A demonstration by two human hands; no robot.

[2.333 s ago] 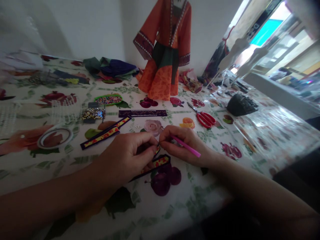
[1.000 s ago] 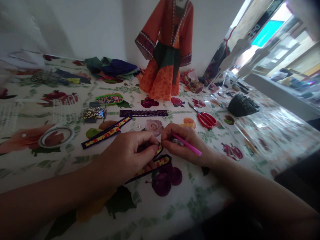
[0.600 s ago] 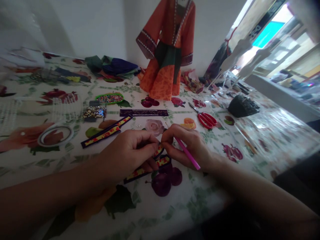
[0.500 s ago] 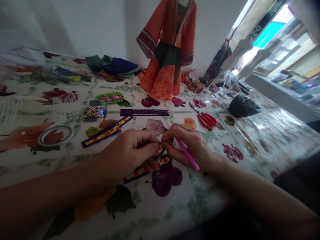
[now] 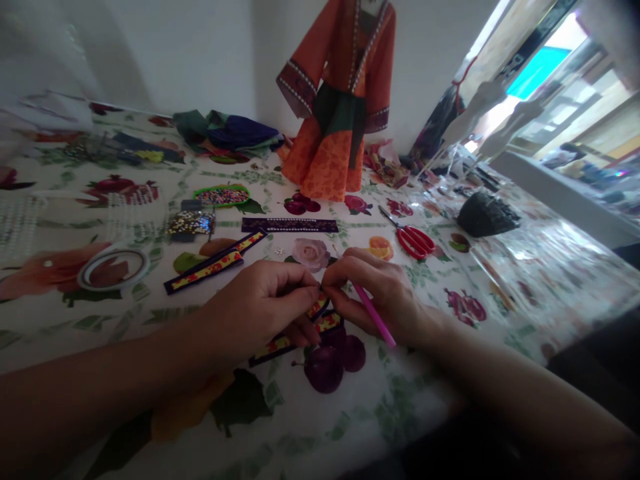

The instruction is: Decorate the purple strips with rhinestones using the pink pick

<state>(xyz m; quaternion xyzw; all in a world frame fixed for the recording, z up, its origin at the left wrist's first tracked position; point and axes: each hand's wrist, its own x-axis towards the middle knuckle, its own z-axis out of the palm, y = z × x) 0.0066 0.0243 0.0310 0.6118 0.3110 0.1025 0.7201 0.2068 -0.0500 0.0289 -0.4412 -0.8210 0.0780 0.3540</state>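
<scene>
From far off, I see the left hand at the middle of the frame, its fingers pinching a yellow and red strip. Just right, the right hand grips a pink stick. Red scissors lie higher up.

Cannot fully see the miniature costume, cropped above, nor, in front of it, floral strip behind left hand, pink stick inside right hand.
</scene>
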